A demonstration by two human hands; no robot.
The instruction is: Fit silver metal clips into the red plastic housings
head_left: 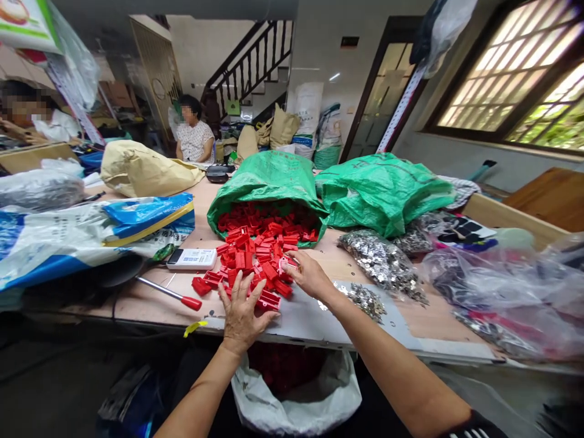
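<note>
Head view: red plastic housings [244, 258] lie mid-frame before a green woven sack [274, 170]. Our left hand [243, 313] spreads over them, gripping nothing visible; right hand [311, 275] half-curled, hold unclear. We judge: gathering; next calls for curling fingers.

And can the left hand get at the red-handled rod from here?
Probably yes: the red-handled rod lies with its grip toward the left hand, bare tabletop between them, and nothing appears to cover the grip.

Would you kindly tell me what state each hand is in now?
Left hand: open, fingers spread at the red parts.
Right hand: touching the red parts; grip cannot be told.
</note>
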